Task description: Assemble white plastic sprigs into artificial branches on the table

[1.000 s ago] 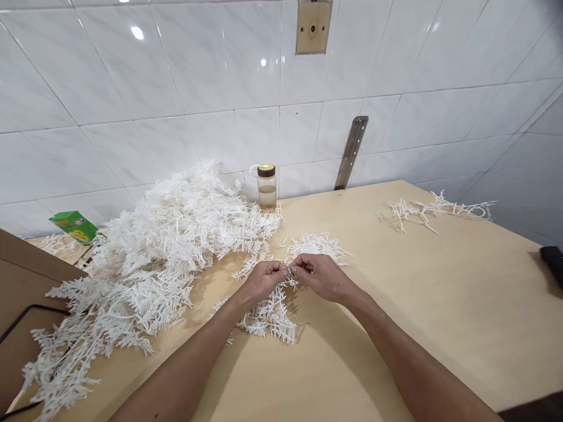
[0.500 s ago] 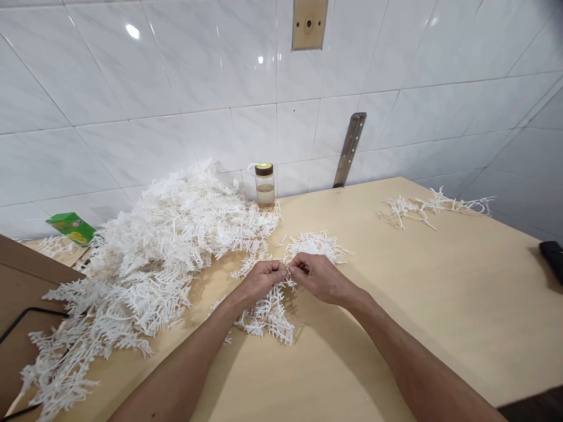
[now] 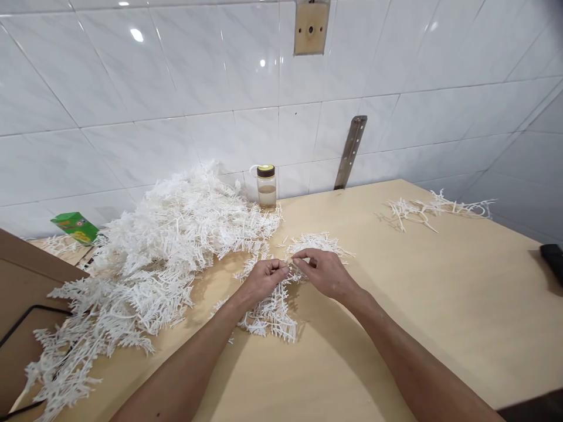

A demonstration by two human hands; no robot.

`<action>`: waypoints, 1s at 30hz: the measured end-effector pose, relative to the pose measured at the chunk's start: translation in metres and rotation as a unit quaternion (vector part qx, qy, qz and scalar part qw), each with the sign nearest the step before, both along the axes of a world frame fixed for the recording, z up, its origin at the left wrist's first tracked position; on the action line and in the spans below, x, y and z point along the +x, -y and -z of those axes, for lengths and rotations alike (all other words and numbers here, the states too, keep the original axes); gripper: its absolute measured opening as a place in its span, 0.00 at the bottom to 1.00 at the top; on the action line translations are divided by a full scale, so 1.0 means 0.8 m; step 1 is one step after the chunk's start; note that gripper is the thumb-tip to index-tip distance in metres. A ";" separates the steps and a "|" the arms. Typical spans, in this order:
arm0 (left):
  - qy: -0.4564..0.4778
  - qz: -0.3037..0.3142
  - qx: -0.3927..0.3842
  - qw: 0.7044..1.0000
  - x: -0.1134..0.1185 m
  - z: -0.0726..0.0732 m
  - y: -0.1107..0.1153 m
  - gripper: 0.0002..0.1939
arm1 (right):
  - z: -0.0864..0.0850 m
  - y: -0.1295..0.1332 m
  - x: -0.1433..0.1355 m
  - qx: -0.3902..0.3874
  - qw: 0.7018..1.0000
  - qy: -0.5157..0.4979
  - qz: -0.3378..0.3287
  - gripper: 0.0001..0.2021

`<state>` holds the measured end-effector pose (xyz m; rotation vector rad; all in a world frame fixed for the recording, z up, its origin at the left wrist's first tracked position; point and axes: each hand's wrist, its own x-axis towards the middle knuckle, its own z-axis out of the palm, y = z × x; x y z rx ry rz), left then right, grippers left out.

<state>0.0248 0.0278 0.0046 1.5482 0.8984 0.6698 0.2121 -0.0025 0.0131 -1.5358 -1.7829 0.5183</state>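
Pinching white strands [image 3: 280,295] in front of the bottle [image 3: 266,192], the left hand [image 3: 260,279] is closed; the right hand [image 3: 329,274] has drawn slightly away, fingers curled, hold unclear, leaving only the left's grip evident.

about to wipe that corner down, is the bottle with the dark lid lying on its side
No, the bottle stands upright by the tiled wall, its dark lid on top.
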 end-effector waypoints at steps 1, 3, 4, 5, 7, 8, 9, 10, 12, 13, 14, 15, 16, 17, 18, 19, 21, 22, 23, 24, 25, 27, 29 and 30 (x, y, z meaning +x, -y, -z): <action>0.003 0.000 -0.002 1.000 0.000 0.001 -0.001 0.21 | -0.002 0.002 -0.002 -0.015 1.000 -0.009 -0.021 0.12; 0.006 0.000 -0.008 1.000 0.000 0.002 -0.001 0.21 | -0.004 0.004 -0.005 -0.032 0.998 -0.016 -0.046 0.12; 0.004 -0.003 -0.011 1.000 0.001 0.002 -0.001 0.21 | -0.005 0.005 -0.006 -0.034 0.998 -0.014 -0.050 0.12; 0.001 -0.007 -0.014 1.000 0.001 0.002 -0.001 0.21 | -0.006 0.006 -0.006 -0.036 0.998 -0.012 -0.052 0.12; -0.008 -0.019 -0.015 1.000 0.001 0.001 0.000 0.20 | -0.007 0.006 -0.007 -0.036 0.998 -0.006 -0.054 0.12; -0.011 -0.025 -0.015 1.000 0.001 0.001 0.000 0.20 | -0.008 0.006 -0.007 -0.035 0.998 -0.003 -0.054 0.12; -0.014 -0.029 -0.015 0.999 0.001 0.000 0.001 0.20 | -0.008 0.007 -0.007 -0.035 0.998 0.001 -0.055 0.12; -0.016 -0.032 -0.014 0.999 0.001 0.000 0.001 0.20 | -0.009 0.007 -0.008 -0.034 0.998 0.005 -0.054 0.12; -0.020 -0.034 -0.014 0.999 0.002 -0.002 0.002 0.20 | -0.010 0.008 -0.009 -0.036 0.998 0.018 -0.048 0.12; -0.023 -0.036 -0.012 0.999 0.002 -0.004 0.002 0.20 | -0.010 0.008 -0.011 -0.037 0.998 0.026 -0.045 0.11; -0.026 -0.037 -0.009 0.999 0.002 -0.005 0.002 0.20 | -0.009 0.008 -0.013 -0.037 0.998 0.035 -0.043 0.11; -0.029 -0.038 -0.006 0.999 0.002 -0.007 0.003 0.19 | -0.008 0.009 -0.015 -0.035 0.998 0.045 -0.041 0.10; -0.032 -0.039 -0.003 0.999 0.002 -0.009 0.003 0.19 | -0.006 0.009 -0.017 -0.031 0.997 0.055 -0.041 0.09; -0.033 -0.038 -0.001 0.999 0.002 -0.011 0.004 0.19 | -0.004 0.008 -0.018 -0.023 0.997 0.067 -0.039 0.08; -0.033 -0.033 0.002 0.999 0.002 -0.012 0.004 0.19 | -0.002 0.007 -0.019 -0.013 0.996 0.081 -0.033 0.08; -0.032 -0.026 0.004 0.999 0.002 -0.012 0.005 0.18 | 0.001 0.006 -0.019 -0.002 0.995 0.097 -0.023 0.07; -0.027 -0.020 0.010 0.999 0.003 -0.011 0.005 0.18 | 0.005 0.002 -0.015 0.021 0.993 0.119 0.009 0.06; -0.020 -0.024 0.013 0.999 0.003 -0.009 0.005 0.18 | 0.007 0.000 -0.011 0.033 0.992 0.121 0.029 0.06; -0.009 -0.036 0.013 0.999 0.003 -0.006 0.005 0.18 | 0.009 -0.002 -0.006 0.044 0.991 0.115 0.048 0.06; 0.009 -0.055 0.010 0.998 0.004 -0.004 0.004 0.18 | 0.010 -0.005 -0.001 0.055 0.991 0.102 0.067 0.06; 0.029 -0.068 -0.001 0.997 0.004 -0.001 0.003 0.18 | 0.011 -0.007 0.005 0.067 0.990 0.087 0.086 0.06; 0.070 -0.084 -0.035 0.993 0.004 0.003 0.000 0.18 | 0.012 -0.010 0.014 0.086 0.987 0.058 0.119 0.06; 0.097 -0.091 -0.068 0.989 0.003 0.003 -0.002 0.19 | 0.011 -0.011 0.020 0.100 0.986 0.036 0.129 0.07; 0.105 -0.096 -0.079 0.987 0.002 0.003 -0.002 0.19 | 0.010 -0.010 0.020 0.099 0.987 0.024 0.123 0.08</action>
